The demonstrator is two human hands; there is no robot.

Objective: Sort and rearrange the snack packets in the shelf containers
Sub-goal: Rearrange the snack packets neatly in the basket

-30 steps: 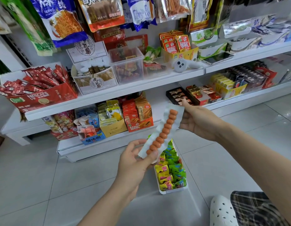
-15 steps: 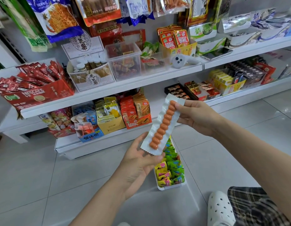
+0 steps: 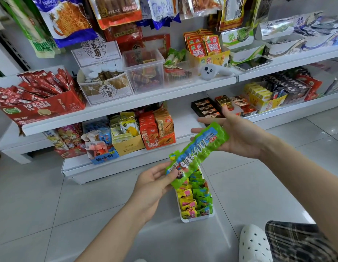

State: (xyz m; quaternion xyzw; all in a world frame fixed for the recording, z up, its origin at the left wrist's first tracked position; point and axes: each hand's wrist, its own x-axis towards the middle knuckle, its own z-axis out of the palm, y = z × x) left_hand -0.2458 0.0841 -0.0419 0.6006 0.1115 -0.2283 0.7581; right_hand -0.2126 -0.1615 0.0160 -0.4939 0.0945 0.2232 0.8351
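Packet, long and green, now shows its printed face where half a second ago its clear back with the orange row faced up. It spans both hands above the white tray on the floor. Left hand pinches the lower end; right hand lies flat beneath, fingers straight. Probably checking its label before placing.

Long green snack packet held slantwise, printed face up, above white tray of packets.

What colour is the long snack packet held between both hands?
Mainly bright green with a blue band, seen in the head view: long snack packet.
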